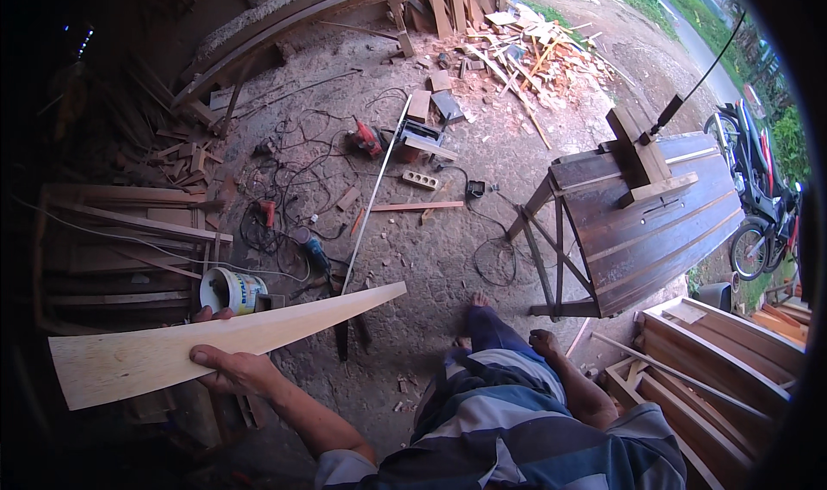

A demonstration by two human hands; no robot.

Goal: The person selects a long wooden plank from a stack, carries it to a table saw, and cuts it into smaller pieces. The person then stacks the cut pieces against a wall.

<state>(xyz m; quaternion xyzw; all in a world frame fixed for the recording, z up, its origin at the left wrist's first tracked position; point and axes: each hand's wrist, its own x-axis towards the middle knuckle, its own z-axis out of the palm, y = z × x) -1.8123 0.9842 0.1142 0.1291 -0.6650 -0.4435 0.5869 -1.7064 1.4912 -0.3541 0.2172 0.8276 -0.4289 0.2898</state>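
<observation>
My left hand (233,369) grips a long, pale tapered board (129,361) at the lower left, thumb across its upper face and fingertips showing over its far edge. The wide end is toward the left, the narrow tip toward the middle. My right hand (545,345) hangs beside my right leg, fingers loosely bent and apparently holding nothing. Behind the board stands a white bucket (226,285). A long pale strip (377,188) lies on the floor beyond the board, with a red power tool (366,141), a blue power tool (317,254) and tangled cords around it.
A slatted wooden bench (646,249) stands at the right, with a motorbike (751,249) behind it. Wooden frames (715,361) sit at the lower right. Stacked timber (129,214) lines the left, and a scrap pile (534,55) lies at the back. A power strip (420,180) rests mid-floor.
</observation>
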